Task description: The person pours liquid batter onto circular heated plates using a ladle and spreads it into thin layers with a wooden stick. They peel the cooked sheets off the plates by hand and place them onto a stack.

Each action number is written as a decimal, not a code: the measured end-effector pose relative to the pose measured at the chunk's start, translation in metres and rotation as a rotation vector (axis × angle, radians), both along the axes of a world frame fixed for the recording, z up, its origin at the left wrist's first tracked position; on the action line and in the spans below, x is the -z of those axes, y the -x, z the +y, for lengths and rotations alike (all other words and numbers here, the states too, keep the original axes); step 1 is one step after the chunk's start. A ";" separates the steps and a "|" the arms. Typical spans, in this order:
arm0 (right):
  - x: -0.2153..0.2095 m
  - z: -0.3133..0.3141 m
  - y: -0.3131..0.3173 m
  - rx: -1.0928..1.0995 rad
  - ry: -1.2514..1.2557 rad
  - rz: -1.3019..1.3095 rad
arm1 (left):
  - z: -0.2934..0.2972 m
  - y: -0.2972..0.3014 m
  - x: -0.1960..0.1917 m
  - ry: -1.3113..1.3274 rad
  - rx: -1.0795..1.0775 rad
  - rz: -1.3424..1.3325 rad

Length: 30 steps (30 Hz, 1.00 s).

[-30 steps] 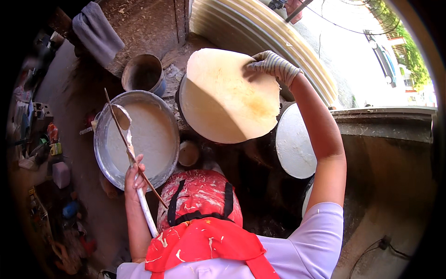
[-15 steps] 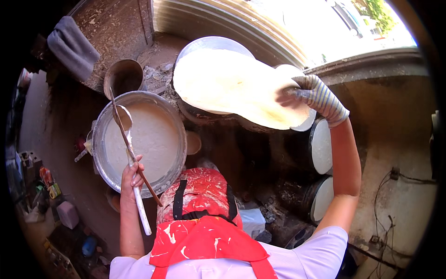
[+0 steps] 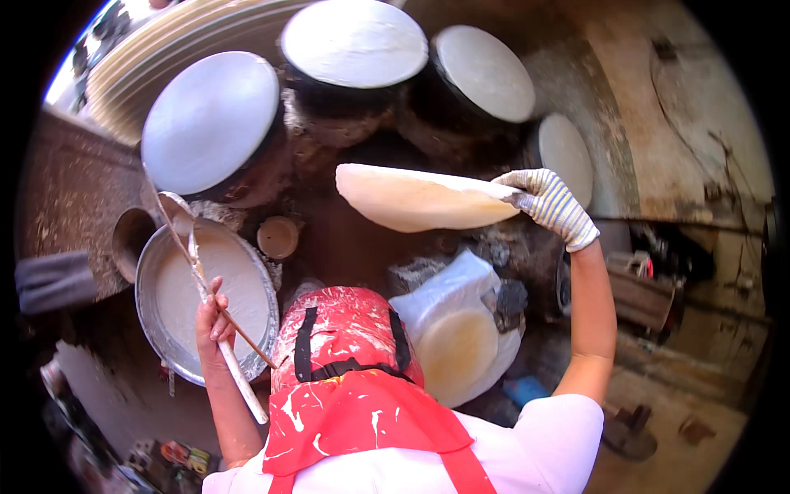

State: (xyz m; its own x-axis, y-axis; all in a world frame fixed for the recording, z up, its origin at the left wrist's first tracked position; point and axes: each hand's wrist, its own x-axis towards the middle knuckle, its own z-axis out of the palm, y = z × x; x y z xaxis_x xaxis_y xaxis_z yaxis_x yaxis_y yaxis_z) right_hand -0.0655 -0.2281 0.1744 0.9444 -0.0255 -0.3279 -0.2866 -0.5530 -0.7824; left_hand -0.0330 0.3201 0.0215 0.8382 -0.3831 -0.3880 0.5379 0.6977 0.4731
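Note:
My right hand (image 3: pixel 550 206), in a striped glove, grips one edge of a thin, pale round flatbread (image 3: pixel 424 199), which sags to the left in the air. My bare left hand (image 3: pixel 216 325) is closed around a ladle (image 3: pixel 240 379) with a long white handle and a thin brown wooden stick (image 3: pixel 245 336). The ladle's bowl is over the far rim of a large metal pot (image 3: pixel 152 350) of creamy white batter (image 3: pixel 218 276). Another flatbread (image 3: pixel 455 354) lies on a plastic-covered surface (image 3: pixel 461 276) to the right of my red apron.
Several round griddles curve around the far side: a left one (image 3: pixel 211 122), a middle one (image 3: pixel 355 43), a right one (image 3: pixel 485 72) and a smaller-looking one (image 3: pixel 566 156). A small brown container (image 3: pixel 278 236) stands beside the pot. A grey cloth (image 3: pixel 56 281) hangs at the left.
The flatbread has come fully off the griddle in my right hand. My view has turned right, bringing the plastic-covered surface in. My left hand keeps its hold on the ladle and stick.

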 end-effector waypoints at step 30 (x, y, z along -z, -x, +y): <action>0.515 0.165 0.356 0.897 0.468 0.334 | -0.237 0.015 -0.004 -0.031 0.655 -0.061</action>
State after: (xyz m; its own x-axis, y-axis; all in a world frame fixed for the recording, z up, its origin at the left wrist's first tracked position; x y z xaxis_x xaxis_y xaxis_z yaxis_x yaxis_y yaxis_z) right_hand -0.4213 -0.0635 -0.3404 0.3814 -0.8579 -0.3444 -0.8993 -0.2581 -0.3530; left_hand -0.0483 0.0835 0.0257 0.4567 -0.8109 -0.3659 0.8180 0.2210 0.5311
